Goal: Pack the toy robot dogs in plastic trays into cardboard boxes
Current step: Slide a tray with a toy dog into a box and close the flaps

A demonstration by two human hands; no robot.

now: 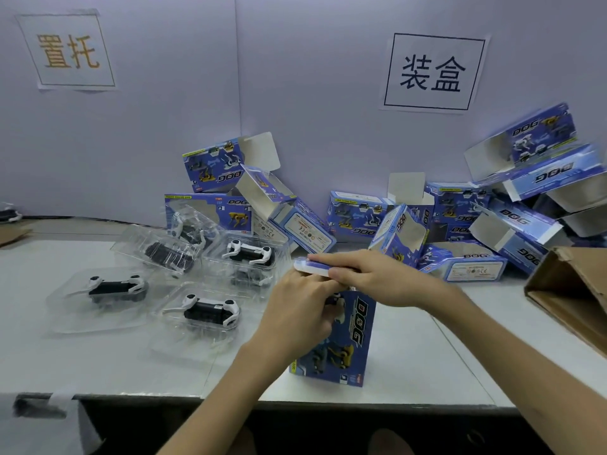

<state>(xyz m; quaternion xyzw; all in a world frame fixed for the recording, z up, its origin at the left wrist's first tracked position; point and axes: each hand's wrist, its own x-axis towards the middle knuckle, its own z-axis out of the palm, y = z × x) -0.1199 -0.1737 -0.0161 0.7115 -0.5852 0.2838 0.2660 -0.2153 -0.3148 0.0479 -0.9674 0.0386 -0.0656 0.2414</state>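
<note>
A blue cardboard box [348,343] printed "DOG" stands upright on its end near the table's front edge. My left hand [302,310] grips its upper left side, fingers curled round the box. My right hand [364,274] lies flat on the box's top flap [312,267], fingers straight, pressing it down. To the left lie several clear plastic trays, each with a black-and-white toy robot dog: one at the far left [115,289], one nearer the box [210,311], one behind it [249,252].
A pile of open blue boxes [460,224] leans against the back wall, from the middle to the right. A brown carton [571,290] stands open at the right edge. The white table [98,362] ends just below the held box.
</note>
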